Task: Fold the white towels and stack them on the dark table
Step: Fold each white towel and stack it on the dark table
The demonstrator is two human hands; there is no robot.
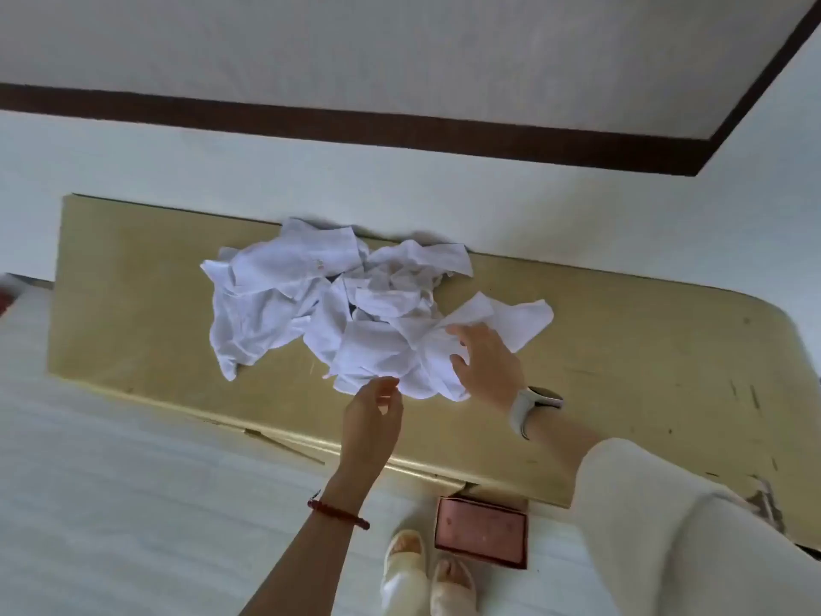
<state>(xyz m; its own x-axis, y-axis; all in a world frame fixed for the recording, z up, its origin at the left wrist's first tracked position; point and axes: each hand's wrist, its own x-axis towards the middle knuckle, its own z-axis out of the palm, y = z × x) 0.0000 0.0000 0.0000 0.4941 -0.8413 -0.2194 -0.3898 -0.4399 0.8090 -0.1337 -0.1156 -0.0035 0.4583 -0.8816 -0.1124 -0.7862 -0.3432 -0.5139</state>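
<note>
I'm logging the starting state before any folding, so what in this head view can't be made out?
- Number of towels: the white towel pile is crumpled and overlapping.
- Left hand fingertips: at the pile's near edge, contact unclear.
- Small mark on one towel: too small to read.
- Table right end: cut off by the frame edge.
- Pink box contents: lid closed.

Seen from above: a heap of crumpled white towels (337,304) on a yellowish counter (622,349) with scratched surface, set against a white wall. Right hand (486,362) resting on the near right part of the heap, fingers spread and lightly bent over the cloth; pale watch (531,404) on its wrist, cream sleeve (657,526) below. Left hand (371,422) at the near edge of the heap, fingertips touching cloth; red bead bracelet (337,513) on the wrist. On the floor: pink box (482,531) beside two light shoes (426,575).
</note>
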